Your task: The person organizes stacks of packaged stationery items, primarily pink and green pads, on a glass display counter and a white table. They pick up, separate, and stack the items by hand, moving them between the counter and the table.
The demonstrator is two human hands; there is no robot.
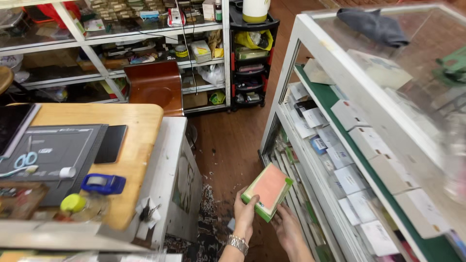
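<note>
Low in the picture I hold a small flat box (268,190) with a salmon-pink face and green edges. My left hand (245,213), with a metal watch at the wrist, grips its left edge. From below, my right hand (287,227) supports its lower right corner. The box is tilted and hangs just in front of the open lower shelves of a glass display cabinet (310,53), which holds many small white boxes (349,177) in rows.
A wooden desk (141,121) at left carries a dark cutting mat (58,145), scissors (24,159), a blue tape dispenser (103,183) and a black phone (110,143). Metal shelving (145,36) full of goods and a brown chair (155,85) stand behind. A grey cloth (374,25) lies on the cabinet top.
</note>
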